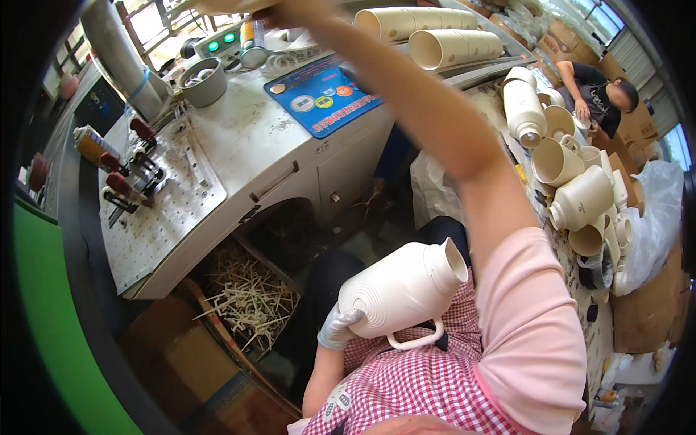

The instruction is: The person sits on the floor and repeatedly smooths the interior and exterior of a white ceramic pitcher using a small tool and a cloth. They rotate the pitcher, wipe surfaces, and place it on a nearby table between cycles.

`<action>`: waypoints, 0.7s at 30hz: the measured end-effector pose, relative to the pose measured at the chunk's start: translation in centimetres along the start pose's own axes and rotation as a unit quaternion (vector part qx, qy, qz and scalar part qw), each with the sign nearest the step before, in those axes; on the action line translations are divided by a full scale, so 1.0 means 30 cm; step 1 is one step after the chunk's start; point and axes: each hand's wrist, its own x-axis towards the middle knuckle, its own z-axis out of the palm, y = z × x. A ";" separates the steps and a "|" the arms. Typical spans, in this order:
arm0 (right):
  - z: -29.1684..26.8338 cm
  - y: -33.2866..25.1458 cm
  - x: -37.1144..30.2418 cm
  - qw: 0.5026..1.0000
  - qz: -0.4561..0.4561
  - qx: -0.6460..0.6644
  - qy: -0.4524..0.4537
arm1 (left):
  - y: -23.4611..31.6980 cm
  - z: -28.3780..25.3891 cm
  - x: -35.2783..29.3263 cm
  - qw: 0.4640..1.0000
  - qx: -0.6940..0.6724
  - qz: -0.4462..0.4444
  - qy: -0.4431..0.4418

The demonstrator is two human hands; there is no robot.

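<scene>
Head view: you sit at a white machine cabinet (239, 156), looking down over your lap.
Left hand: your gloved left hand (337, 328) is closed around the base of a white plastic jug shell (402, 290).
Jug shell: it lies tilted across your lap above the checked apron (406, 380), mouth pointing up and to the right, looped handle (415, 339) hanging underneath.
Right hand: your right arm stretches up past the blue panel (319, 94); the right hand (272, 11) sits at the top edge, and I cannot tell whether its fingers are apart or closed.
Handling: the shell looks hollow, light and stiff, with a smooth skin that may slip in a glove. The ribbed base or the handle should give you the surest hold.
Nearby: more white shells (573, 181) are piled at your right; cream tubes (449, 47) lie beyond the cabinet; another person (602, 94) works farther off.
Hidden: the shell's far side, your right fingertips and whatever they touch are cut off or out of sight.
</scene>
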 end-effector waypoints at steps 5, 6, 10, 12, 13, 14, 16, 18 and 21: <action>-0.550 0.549 -0.524 0.893 0.372 0.239 0.084 | -0.004 -0.020 0.018 0.999 -0.006 -0.033 0.007; -0.603 0.610 -0.593 0.886 0.390 0.239 0.074 | -0.007 -0.017 0.026 0.999 -0.010 -0.034 0.012; -0.623 0.788 -0.737 0.859 0.469 0.143 0.149 | -0.015 0.000 0.055 0.998 0.005 -0.045 0.038; -0.594 0.884 -0.758 0.856 0.471 0.104 0.186 | -0.017 0.006 0.062 0.997 0.021 -0.055 0.055; -0.595 0.936 -0.760 0.866 0.467 0.047 0.170 | -0.017 0.007 0.063 0.996 0.027 -0.060 0.062; -0.594 0.991 -0.762 0.875 0.461 -0.040 0.145 | -0.016 0.009 0.062 0.995 0.035 -0.066 0.071; -0.595 1.099 -0.764 0.870 0.433 -0.215 0.093 | -0.012 0.010 0.059 0.994 0.025 -0.078 0.077; -0.577 1.198 -0.760 0.853 0.468 -0.189 0.135 | -0.008 0.013 0.056 0.993 0.015 -0.088 0.082; -0.519 1.318 -0.738 0.822 0.478 -0.300 0.079 | 0.001 0.024 0.060 0.988 0.011 -0.111 0.108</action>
